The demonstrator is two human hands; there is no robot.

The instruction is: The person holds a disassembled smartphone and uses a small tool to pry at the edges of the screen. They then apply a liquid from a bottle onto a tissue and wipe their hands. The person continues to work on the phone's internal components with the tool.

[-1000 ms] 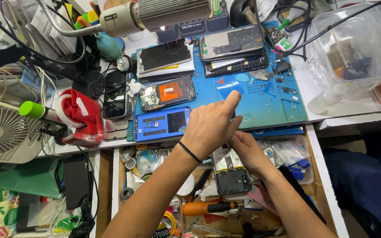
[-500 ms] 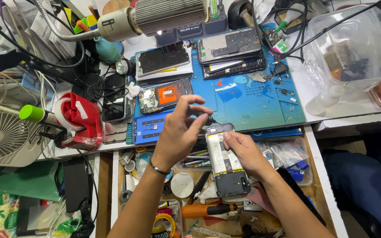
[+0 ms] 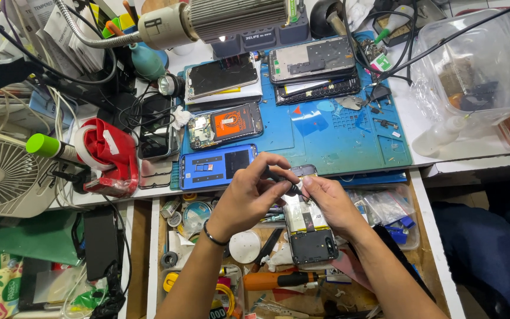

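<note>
My left hand (image 3: 254,195) pinches a thin dark tool (image 3: 283,178) between thumb and fingers, its tip against the top end of an opened phone (image 3: 309,227). My right hand (image 3: 330,202) grips that phone from the right side and holds it over the open drawer (image 3: 411,195). The phone's back is off, showing a pale battery and a dark lower cover. A black band sits on my left wrist.
A blue work mat (image 3: 349,130) carries several dismantled phones, one with an orange battery (image 3: 226,125). A lamp head (image 3: 231,18) hangs above. A red tape dispenser (image 3: 108,156) and a fan (image 3: 1,177) stand at left, a clear plastic box (image 3: 473,65) at right. An orange screwdriver (image 3: 278,279) lies in the drawer.
My left hand came back from the mat with the dark tool and now meets the phone's top end. My right hand lifted the phone up out of the drawer.
</note>
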